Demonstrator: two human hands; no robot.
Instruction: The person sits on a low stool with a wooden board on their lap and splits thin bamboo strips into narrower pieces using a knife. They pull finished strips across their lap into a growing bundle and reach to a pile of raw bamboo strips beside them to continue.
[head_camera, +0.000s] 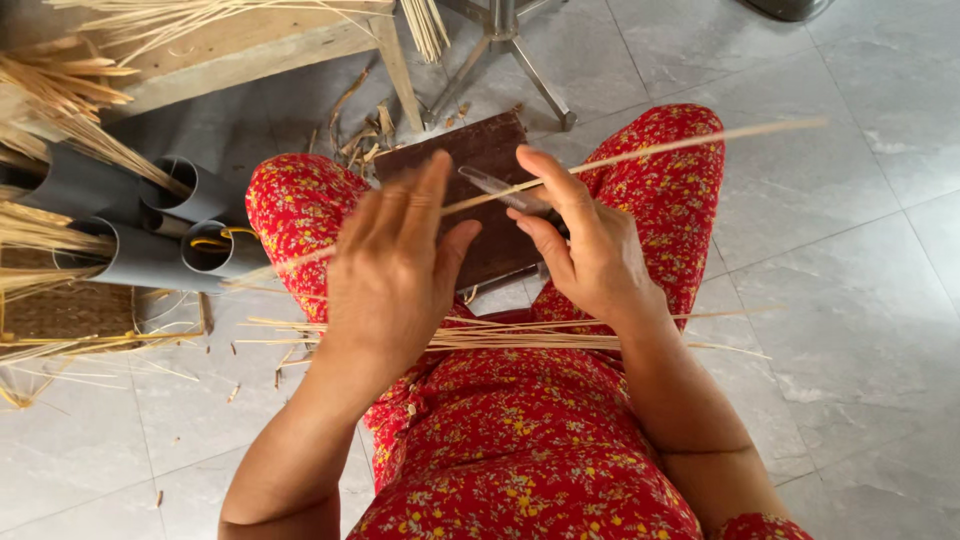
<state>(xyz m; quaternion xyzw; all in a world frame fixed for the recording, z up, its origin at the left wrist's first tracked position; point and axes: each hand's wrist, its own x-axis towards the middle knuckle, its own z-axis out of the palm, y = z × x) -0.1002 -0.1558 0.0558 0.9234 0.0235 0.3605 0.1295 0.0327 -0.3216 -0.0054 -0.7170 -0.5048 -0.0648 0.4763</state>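
Observation:
My left hand (392, 262) grips a long thin bamboo strip (690, 143) that slants from lower left to upper right across my knees. My right hand (580, 245) holds a knife with a grey blade (497, 187), and the blade lies against the strip between my two hands. Under both hands a dark brown board (480, 150) rests on my lap, on red flowered cloth (530, 440). A bundle of thin pale strips (520, 335) lies across my lap just below my wrists.
Grey plastic tubes (150, 250) holding bundled strips lie at the left beside a woven mat (70, 310). A wooden bench (250, 45) and a metal stool base (505, 50) stand ahead. Shavings litter the grey tiled floor (850, 250).

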